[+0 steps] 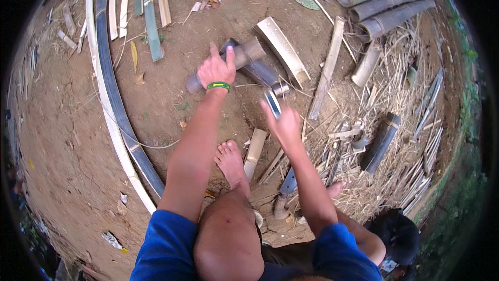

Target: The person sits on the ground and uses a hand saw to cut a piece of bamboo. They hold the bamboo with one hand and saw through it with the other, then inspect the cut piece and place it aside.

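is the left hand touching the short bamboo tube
Touching: in the head view, the left hand lies on the short bamboo tube, fingers wrapped over it with no gap.

Soft daylight — blurred hands, bent edges.

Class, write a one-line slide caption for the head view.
Left hand grips a bamboo section; right hand holds a small blade over bare earth.

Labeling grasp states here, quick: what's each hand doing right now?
Left hand: closed on a short bamboo section, gripping it.
Right hand: closed on a narrow bamboo strip.
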The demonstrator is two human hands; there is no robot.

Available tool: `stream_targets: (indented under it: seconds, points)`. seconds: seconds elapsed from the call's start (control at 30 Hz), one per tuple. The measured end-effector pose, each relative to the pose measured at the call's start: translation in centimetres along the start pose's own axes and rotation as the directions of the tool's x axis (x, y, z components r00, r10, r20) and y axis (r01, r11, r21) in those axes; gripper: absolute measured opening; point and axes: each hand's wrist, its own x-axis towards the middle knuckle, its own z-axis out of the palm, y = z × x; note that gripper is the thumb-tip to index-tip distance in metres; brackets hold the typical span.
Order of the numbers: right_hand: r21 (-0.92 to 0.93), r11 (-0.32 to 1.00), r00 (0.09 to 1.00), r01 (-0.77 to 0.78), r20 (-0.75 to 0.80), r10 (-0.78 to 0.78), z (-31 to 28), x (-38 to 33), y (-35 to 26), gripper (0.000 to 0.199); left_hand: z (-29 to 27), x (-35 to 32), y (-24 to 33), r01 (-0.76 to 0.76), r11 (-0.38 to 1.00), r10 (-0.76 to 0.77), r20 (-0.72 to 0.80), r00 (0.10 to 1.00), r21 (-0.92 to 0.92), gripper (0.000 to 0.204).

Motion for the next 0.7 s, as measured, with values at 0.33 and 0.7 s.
stream_targets:
  seconds: [0.33, 0.7]
  points:
    - [0.092, 0.991, 0.989, 0.102, -0.116, -0.091, 1.7, 0.4, 2.0, 0.055, 0.8, -0.3, -0.3, 0.017, 1.000, -0.017, -0.031, 0.999, -0.021, 0.070]
    - [0.141, 0.990, 0.999, -0.027, -0.016, 0.030, -0.9, -3.4, 1.4, 0.054, 1.0, -1.1, -0.9, -0.013, 1.000, 0.013, -0.046, 0.999, 0.008, 0.068]
